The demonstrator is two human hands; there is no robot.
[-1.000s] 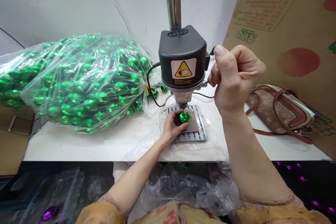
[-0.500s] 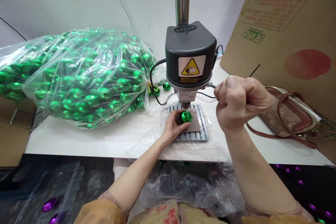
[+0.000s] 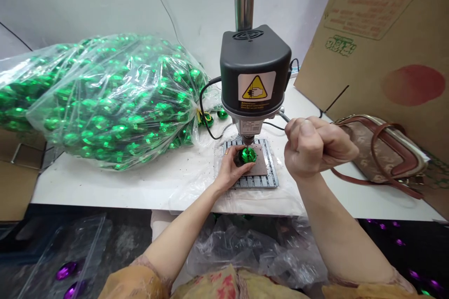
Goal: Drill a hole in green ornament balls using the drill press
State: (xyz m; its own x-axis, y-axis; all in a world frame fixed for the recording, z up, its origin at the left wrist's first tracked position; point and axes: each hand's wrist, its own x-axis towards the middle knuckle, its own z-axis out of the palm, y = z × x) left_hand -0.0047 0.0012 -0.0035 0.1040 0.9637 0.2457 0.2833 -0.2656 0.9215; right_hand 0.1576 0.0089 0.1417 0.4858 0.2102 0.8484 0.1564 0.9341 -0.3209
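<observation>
My left hand [image 3: 231, 168] grips a shiny green ornament ball [image 3: 247, 155] against a brown pad [image 3: 261, 161] on a slotted metal plate [image 3: 256, 183]. The thin drill bit [image 3: 247, 144] of a black bench drill press [image 3: 254, 67] comes down onto the top of the ball. How deep the bit sits cannot be seen. My right hand [image 3: 315, 147] is a closed fist around the feed lever [image 3: 283, 115] on the right side of the drill head, and the handle's end is hidden inside my fingers.
A large clear plastic bag of green balls [image 3: 105, 103] fills the table's left side, with a loose green ball [image 3: 221, 114] beside it. A patterned handbag [image 3: 382, 154] lies on the right, before a cardboard sheet [image 3: 386, 32]. Purple balls [image 3: 66, 271] lie in plastic below the table edge.
My right fist has moved down and turned the lever with it. The left hand stays on the ball, and the whole view has shifted slightly.
</observation>
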